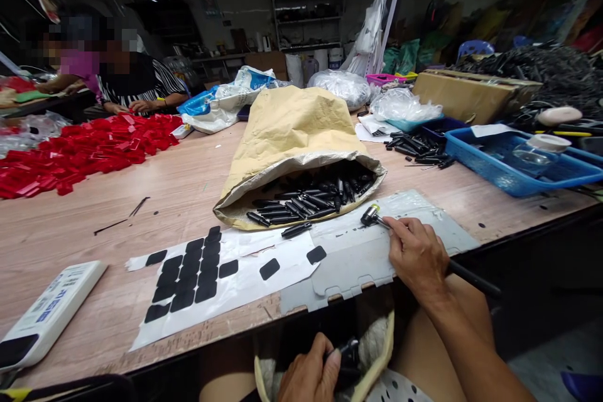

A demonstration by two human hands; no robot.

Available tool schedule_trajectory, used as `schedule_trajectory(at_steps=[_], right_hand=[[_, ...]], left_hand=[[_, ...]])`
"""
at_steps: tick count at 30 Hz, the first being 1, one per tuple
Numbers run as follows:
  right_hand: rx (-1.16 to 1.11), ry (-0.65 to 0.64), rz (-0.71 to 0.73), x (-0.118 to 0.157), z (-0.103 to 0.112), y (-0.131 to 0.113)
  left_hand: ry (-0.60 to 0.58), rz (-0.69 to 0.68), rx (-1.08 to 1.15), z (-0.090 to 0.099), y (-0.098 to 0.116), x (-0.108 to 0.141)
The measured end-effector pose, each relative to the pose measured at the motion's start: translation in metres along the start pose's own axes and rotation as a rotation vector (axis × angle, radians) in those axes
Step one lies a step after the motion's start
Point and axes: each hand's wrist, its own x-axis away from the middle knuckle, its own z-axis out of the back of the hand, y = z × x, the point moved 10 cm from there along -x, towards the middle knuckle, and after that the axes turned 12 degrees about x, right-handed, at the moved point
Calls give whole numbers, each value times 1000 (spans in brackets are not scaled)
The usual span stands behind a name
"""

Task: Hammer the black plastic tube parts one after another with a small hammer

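My right hand (419, 257) is wrapped round the handle of a small hammer (370, 215), whose head rests at or just over the grey board (348, 257). Low in the view, my left hand (313, 370) pinches a black part (347, 355) above an open sack (386, 339) on the lap. A tan paper sack (301, 125) lies on the table with its mouth facing me, full of black tube-like pieces (301, 204). One such piece (296, 230) lies just outside it. White sheets (249, 276) with several black rounded squares (188, 279) lie left of the board.
Red pieces (94, 151) are heaped at the left, near a person (136, 85) across the table. A white device (51, 314) stands at the near left. Blue baskets (509, 173), loose black parts (419, 149) and a cardboard box (471, 94) are at the right.
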Motion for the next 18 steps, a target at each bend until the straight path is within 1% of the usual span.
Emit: schedule_trajectory(at_steps=[3, 5, 7, 8, 9, 10, 12, 14, 15, 16, 18], right_hand=[[4, 1, 0, 0, 0, 0], [6, 3, 3, 0, -1, 0], [1, 7, 10, 0, -2, 0], [-3, 9, 12, 0, -2, 0], [-7, 10, 12, 1, -3, 1], [-10, 9, 12, 1, -3, 1], [-17, 6, 8, 1, -4, 1], [-24, 4, 7, 1, -4, 1], [-26, 3, 8, 1, -3, 1], [-27, 1, 9, 0, -3, 1], [-26, -5, 13, 0, -2, 0]], left_hand=[[-37, 40, -134, 7, -2, -3], [-74, 20, -243, 14, 4, 2], [-90, -89, -258, 24, 24, 10], [-62, -175, -224, 35, 40, 13], [-1, -269, -176, 50, 59, 15], [95, -360, -128, 72, 77, 16], [363, -495, -81, 123, 108, 13], [596, -559, -115, 168, 127, 2], [659, -566, -153, 183, 134, -8], [689, -556, -187, 194, 137, -20], [666, -512, -248, 203, 138, -44]])
